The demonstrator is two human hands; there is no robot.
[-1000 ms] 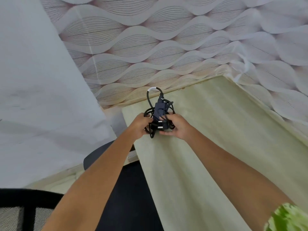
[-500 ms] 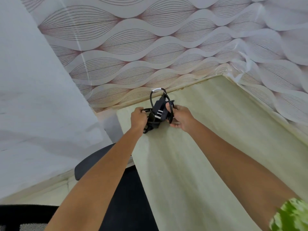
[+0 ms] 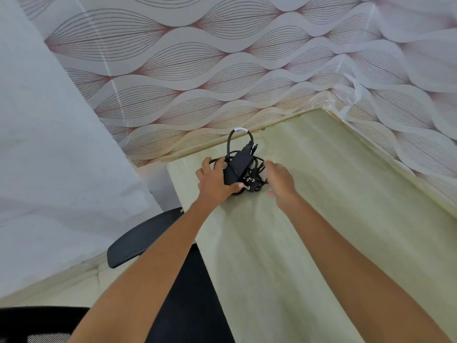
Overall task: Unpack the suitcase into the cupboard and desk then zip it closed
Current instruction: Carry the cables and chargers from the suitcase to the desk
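The left hand grasps the near left side of a black power adapter with its bundled black cable, thumb hooked under the brick next to the two-pin plug, fingers curled round the cable loops. The right hand sits just beside the bundle on its right; its fingers look loosened and spread, seemingly off the cable, though blur makes contact at the fingertips hard to judge. The adapter lies on the pale yellow-green wood-grain desk top, near the far left corner, just short of the wall with wavy leaf-pattern wallpaper. One cable loop with a white band stands up above the brick. A black office chair is tucked at the desk's left edge below the arms. Judging from this, the adapter is being set down as one of the suitcase's items; the suitcase and cupboard are out of view. The risk lies in the loose coils: if the left hand lets go abruptly, the springy cable could unwind and drag the plug toward the nearby left edge, or snag a withdrawing finger and tug the bundle off.
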